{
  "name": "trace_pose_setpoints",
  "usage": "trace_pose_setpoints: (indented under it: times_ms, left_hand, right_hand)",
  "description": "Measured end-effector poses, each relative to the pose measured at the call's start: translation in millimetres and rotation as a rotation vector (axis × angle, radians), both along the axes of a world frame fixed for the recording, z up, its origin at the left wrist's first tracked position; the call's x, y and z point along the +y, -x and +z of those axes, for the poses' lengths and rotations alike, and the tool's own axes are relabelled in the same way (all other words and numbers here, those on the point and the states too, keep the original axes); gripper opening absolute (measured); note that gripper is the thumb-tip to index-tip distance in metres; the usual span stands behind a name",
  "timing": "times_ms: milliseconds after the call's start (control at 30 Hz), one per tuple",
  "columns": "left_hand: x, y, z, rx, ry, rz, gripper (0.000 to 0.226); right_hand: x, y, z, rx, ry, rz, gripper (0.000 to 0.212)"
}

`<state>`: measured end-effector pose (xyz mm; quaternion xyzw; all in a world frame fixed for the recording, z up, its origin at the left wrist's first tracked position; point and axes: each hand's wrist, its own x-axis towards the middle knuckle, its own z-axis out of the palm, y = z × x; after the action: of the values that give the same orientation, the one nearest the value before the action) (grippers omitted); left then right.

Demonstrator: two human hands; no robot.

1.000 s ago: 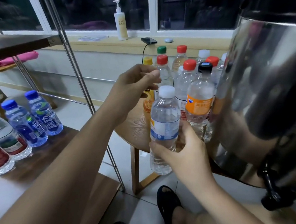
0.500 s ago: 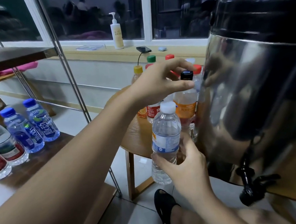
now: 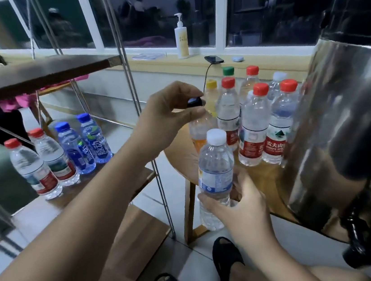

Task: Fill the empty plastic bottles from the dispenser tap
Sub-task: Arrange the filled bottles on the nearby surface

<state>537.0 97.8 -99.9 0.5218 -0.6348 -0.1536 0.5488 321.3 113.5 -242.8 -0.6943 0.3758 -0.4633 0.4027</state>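
Note:
My right hand (image 3: 242, 206) grips the lower part of a clear bottle with a white cap (image 3: 215, 160), held upright in front of the round wooden table (image 3: 179, 155). My left hand (image 3: 167, 116) pinches the black cap (image 3: 195, 102) of an orange-labelled bottle (image 3: 201, 131) at the left edge of a cluster of capped bottles (image 3: 255, 126) on that table. The steel dispenser (image 3: 345, 107) fills the right side. Its black tap (image 3: 358, 245) hangs at the lower right, apart from both hands.
Several capped bottles (image 3: 63, 154) stand in a row on a low wooden shelf at the left, under a dark upper shelf (image 3: 29, 76) with metal posts (image 3: 136, 99). A pump bottle (image 3: 181, 37) and a phone (image 3: 214, 59) sit on the windowsill. My feet in black shoes (image 3: 225, 255) are on the tiled floor.
My left hand reached over the cluster, took hold of the black cap and brought the orange-labelled bottle to the left of the group. My right hand keeps holding the white-capped bottle.

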Motion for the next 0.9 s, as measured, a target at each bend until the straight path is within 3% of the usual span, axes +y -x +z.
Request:
trace_pose_setpoints:
  times_ms: [167,333,533,767,900]
  left_hand:
    - [46.4,-52.7,-11.8,0.023,0.011,0.263,0.025]
    - [88.2,-108.2,-46.1,-0.048,-0.086,0.546,0.024]
    - [116.4,-167.5,-84.5,-0.094,-0.153,0.924,0.025]
    - [130.3,-193.1,-93.7,-0.151,-0.041,1.154,0.019]
    - [132.7,-193.5,-103.1,-0.083,-0.034,1.154,0.039]
  right_hand:
    - [10.6,-42.7,5.2,-0.008,0.030,0.089,0.075]
    - [17.3,-100.6,15.1,0.052,0.006,0.269,0.048]
    - [-5.6,-190.5,4.0,0.131,0.008,0.375,0.061]
    - [-43.0,-290.7,-28.4,0.237,0.008,0.431,0.070]
    - [-59.3,-320.7,-45.9,0.192,-0.016,0.426,0.066]
